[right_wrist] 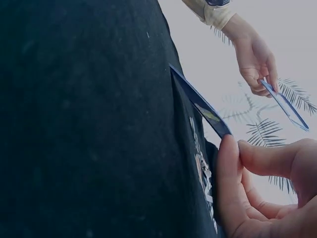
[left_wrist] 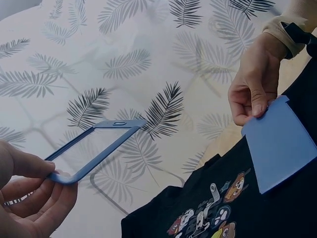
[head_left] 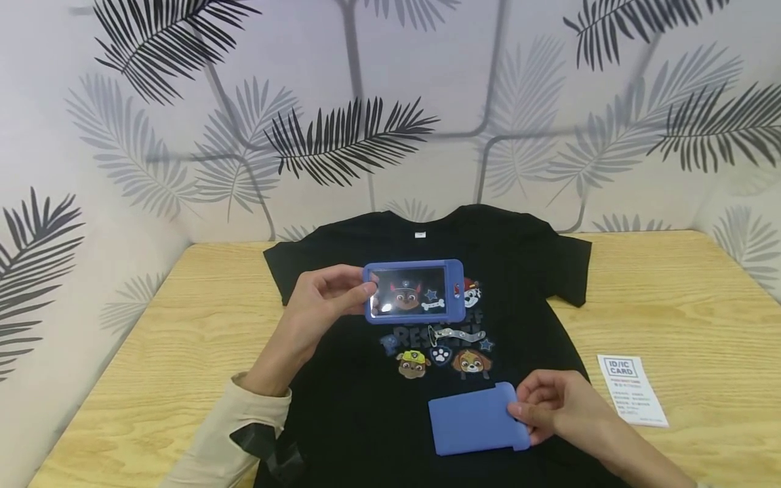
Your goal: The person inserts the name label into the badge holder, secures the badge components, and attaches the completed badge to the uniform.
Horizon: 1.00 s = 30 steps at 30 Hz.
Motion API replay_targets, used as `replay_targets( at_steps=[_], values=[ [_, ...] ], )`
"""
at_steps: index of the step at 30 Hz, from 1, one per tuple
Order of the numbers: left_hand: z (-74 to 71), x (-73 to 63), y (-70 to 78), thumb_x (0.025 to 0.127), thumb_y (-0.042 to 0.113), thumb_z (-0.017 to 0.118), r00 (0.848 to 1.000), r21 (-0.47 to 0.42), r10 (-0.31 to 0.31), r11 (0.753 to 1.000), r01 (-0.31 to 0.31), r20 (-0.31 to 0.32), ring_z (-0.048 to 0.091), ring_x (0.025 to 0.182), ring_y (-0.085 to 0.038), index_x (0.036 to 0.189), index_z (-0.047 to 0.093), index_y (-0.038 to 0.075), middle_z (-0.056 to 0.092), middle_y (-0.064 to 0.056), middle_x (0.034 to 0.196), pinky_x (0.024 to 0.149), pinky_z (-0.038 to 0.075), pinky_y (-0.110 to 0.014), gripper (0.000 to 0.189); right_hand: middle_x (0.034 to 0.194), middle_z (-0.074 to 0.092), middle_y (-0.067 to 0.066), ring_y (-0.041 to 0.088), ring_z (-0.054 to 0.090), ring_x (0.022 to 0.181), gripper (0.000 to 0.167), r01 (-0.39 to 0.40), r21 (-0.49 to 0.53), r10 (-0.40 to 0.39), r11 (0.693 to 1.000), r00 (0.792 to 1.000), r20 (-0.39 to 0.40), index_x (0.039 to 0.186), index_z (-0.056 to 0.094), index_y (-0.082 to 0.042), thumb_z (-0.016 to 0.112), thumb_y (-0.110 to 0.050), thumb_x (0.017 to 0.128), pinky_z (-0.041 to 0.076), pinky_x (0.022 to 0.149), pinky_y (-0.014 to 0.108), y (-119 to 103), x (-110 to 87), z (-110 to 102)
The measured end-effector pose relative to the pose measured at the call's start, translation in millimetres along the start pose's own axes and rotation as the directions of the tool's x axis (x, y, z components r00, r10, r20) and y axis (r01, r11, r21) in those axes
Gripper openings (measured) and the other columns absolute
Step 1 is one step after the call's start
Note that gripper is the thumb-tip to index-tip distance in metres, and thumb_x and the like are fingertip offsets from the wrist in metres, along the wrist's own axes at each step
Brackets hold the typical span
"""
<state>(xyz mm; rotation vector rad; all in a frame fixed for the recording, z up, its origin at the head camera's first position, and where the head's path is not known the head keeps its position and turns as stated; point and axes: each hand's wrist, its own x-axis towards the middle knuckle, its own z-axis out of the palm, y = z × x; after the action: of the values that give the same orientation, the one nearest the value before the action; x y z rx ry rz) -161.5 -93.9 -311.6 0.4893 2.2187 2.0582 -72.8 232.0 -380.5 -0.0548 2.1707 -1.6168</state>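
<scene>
My left hand pinches one short end of a blue card-holder frame, raised above a black T-shirt. The shirt's printed cartoon dogs show through the frame's see-through window. Between thumb and fingers, my right hand pinches the wider end of a flat blue card-holder panel, lower and nearer to me. In the left wrist view the frame is tilted and the wallpaper shows through it. The panel appears nearly edge-on in the right wrist view. Frame and panel are apart.
A short strap with a metal clip lies on the shirt print below the frame. To the right, a white printed card marked ID/IC CARD rests on the wooden table. A leaf-patterned wall stands behind.
</scene>
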Motion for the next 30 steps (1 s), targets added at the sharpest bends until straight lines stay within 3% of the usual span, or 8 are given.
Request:
replay_targets(
  at_steps=[6,12,19,24,30],
  values=[
    [-1.4,-0.9,-1.2,0.089,0.005,0.068,1.0,0.01,0.002,1.0,-0.002,-0.002,0.068,0.086,-0.03,0.113,0.064,-0.006,0.069,-0.015,0.099,0.082,0.057,-0.039,0.027,0.069,0.062,0.006,0.017,0.062,0.062,0.021,-0.067,-0.024,0.067,0.997,0.998,0.018,0.093,0.06,0.004,0.068,-0.016,0.091,0.058,0.059,0.033,3.3,0.0,0.2],
    [-1.1,0.0,-1.6,0.089,0.006,0.068,1.0,0.004,0.001,1.0,-0.001,0.002,0.068,0.086,-0.032,0.112,0.065,-0.006,0.07,-0.013,0.097,0.083,0.056,-0.04,0.026,0.074,0.063,0.007,0.017,0.062,0.066,0.015,-0.112,0.018,0.112,0.994,0.993,0.03,0.1,0.059,0.008,0.062,-0.006,0.094,0.059,0.063,0.033,6.6,1.2,-1.7],
    [-1.4,1.2,-0.3,0.088,0.006,0.069,1.0,-0.011,0.007,1.0,-0.007,0.004,0.069,0.085,-0.032,0.11,0.065,-0.006,0.07,-0.011,0.094,0.082,0.057,-0.041,0.025,0.071,0.063,0.007,0.016,0.062,0.063,0.02,-0.121,0.045,0.116,0.992,0.989,0.094,0.097,0.06,0.006,0.062,-0.014,0.094,0.058,0.06,0.032,8.3,2.6,-2.1],
    [-1.9,0.8,1.1,0.088,0.006,0.069,1.0,0.009,0.011,1.0,-0.011,0.001,0.069,0.086,-0.031,0.11,0.066,-0.005,0.07,-0.014,0.098,0.082,0.057,-0.041,0.024,0.069,0.061,0.005,0.014,0.062,0.059,0.022,-0.123,0.007,0.121,0.992,0.985,0.127,0.093,0.062,0.003,0.062,-0.019,0.095,0.056,0.054,0.028,7.2,3.2,-0.1],
    [-2.6,0.3,3.0,0.089,0.007,0.068,1.0,0.02,0.007,1.0,-0.007,0.0,0.07,0.085,-0.025,0.11,0.066,-0.005,0.069,-0.018,0.103,0.083,0.056,-0.04,0.024,0.065,0.059,0.004,0.013,0.059,0.054,0.021,-0.062,-0.04,0.067,0.997,0.99,0.124,0.09,0.061,0.002,0.062,-0.018,0.095,0.053,0.049,0.026,5.4,4.3,1.8]
  ],
)
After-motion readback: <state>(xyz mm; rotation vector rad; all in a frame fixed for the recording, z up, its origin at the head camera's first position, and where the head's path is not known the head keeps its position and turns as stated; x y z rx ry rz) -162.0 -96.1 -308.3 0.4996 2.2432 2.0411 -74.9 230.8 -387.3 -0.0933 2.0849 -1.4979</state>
